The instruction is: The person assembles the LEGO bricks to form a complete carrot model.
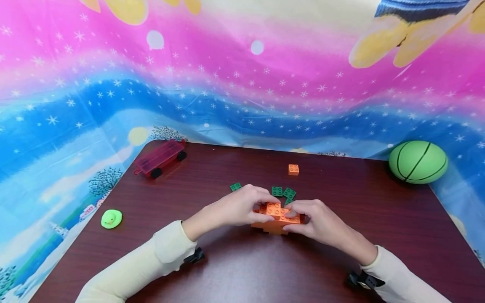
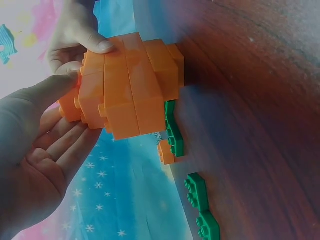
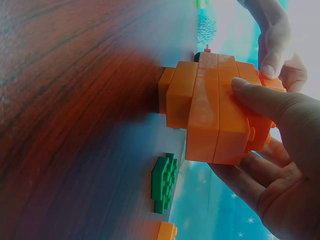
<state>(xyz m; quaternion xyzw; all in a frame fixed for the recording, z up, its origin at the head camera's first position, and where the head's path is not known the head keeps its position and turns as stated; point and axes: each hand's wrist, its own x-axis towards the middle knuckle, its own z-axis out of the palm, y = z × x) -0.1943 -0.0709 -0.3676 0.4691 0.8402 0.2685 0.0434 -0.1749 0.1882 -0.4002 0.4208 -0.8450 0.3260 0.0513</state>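
A stepped orange block structure (image 1: pixel 270 226), built from studded toy bricks and narrower at its base, stands upright on the dark table between both hands. My left hand (image 1: pixel 242 206) pinches an orange brick (image 1: pixel 273 208) at the top, thumb on the near side and fingers behind. From the right, my right hand (image 1: pixel 320 221) grips the upper layers; its thumb presses the near face in the right wrist view. Behind the structure lie green bricks (image 1: pixel 277 191), one partly hidden by the right hand. Another green brick (image 1: pixel 235 187) sits beyond the left hand.
A loose orange brick (image 1: pixel 293 169) lies farther back on the table (image 1: pixel 227 269). At the far left stands a translucent red toy wagon (image 1: pixel 161 159), with a green rubber duck (image 1: pixel 111 219) nearer. A green ball (image 1: pixel 418 162) occupies the far right corner, before a patterned curtain (image 1: pixel 235 84).
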